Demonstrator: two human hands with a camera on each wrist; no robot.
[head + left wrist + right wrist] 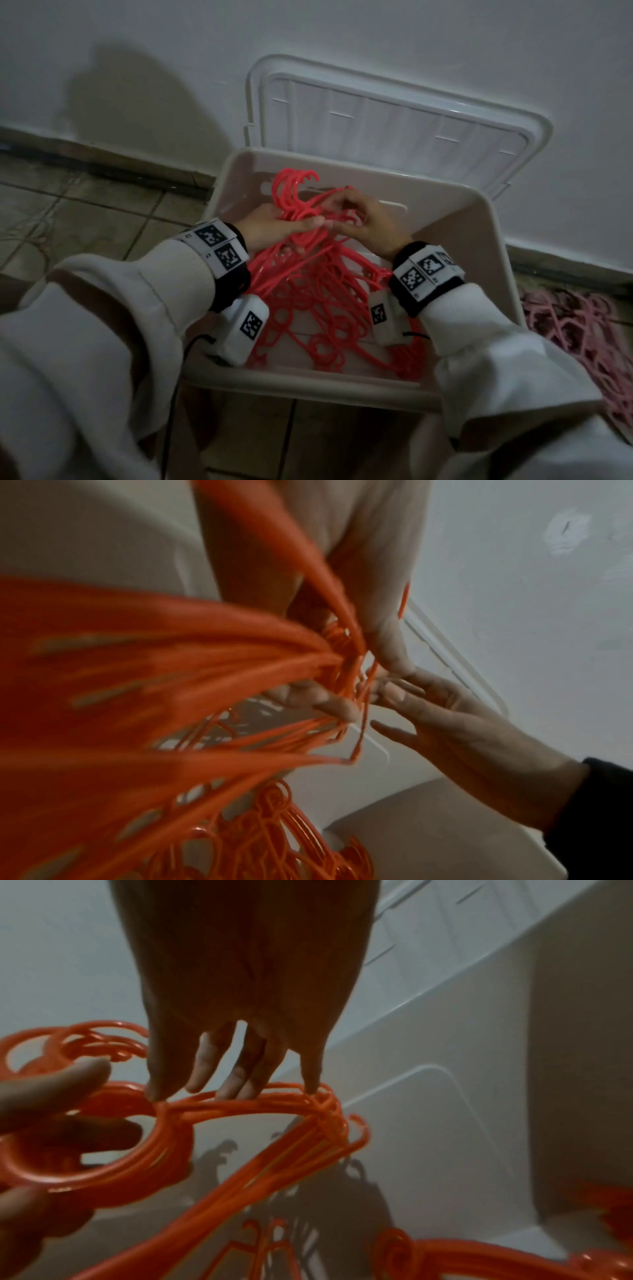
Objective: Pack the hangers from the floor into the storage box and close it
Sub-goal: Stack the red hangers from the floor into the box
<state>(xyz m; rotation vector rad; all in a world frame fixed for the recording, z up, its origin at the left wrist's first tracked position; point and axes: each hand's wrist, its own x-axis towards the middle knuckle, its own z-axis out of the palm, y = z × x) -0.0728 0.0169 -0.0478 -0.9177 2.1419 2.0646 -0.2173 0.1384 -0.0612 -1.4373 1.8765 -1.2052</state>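
**Q:** Which step is shown?

**A:** Packing is under way. A bundle of red hangers point(318, 274) lies inside the storage box point(479, 219) at the centre of the head view, hooks toward the top of the frame. The lid point(394, 113) stands open against the wall. A pile of pink hangers point(579, 339) remains on the floor at the right edge.

**Q:** How do the fingers stand?

**A:** The left hand point(274, 228) grips the bundle near the hooks, thumb above and fingers point(337, 704) curled beneath. The right hand point(368, 219) rests on the strands with fingers point(205, 1064) nearly straight and spread; no closed grip is visible.

**Q:** What does the next move call for?

**A:** Probably settling the bundle flat below the rim, releasing it, then fetching the pink pile. Tangled hooks could snag.
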